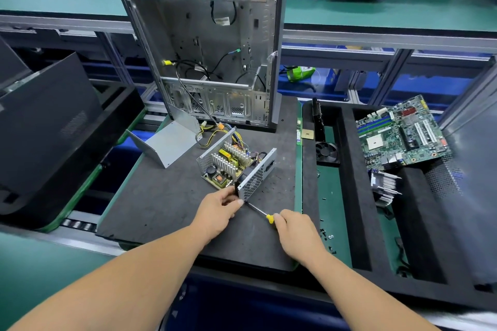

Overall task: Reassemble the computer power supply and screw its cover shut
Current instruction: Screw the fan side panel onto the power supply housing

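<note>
The open power supply point(236, 166) sits mid-table point(161, 196), circuit board exposed, its cover point(168, 142) lying apart toward the left edge. The left hand point(217, 212) grips the supply's near corner. The right hand point(298, 234) is curled round a yellow-handled screwdriver point(262, 213), tip at that corner.

The right hand point(298, 234) hides the screwdriver point(265, 214) handle.

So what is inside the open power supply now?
Inside the power supply: a circuit board with finned heat sinks, yellow parts and a black capacitor. The perforated wall covers what is behind it; under the board is hidden too.
</note>
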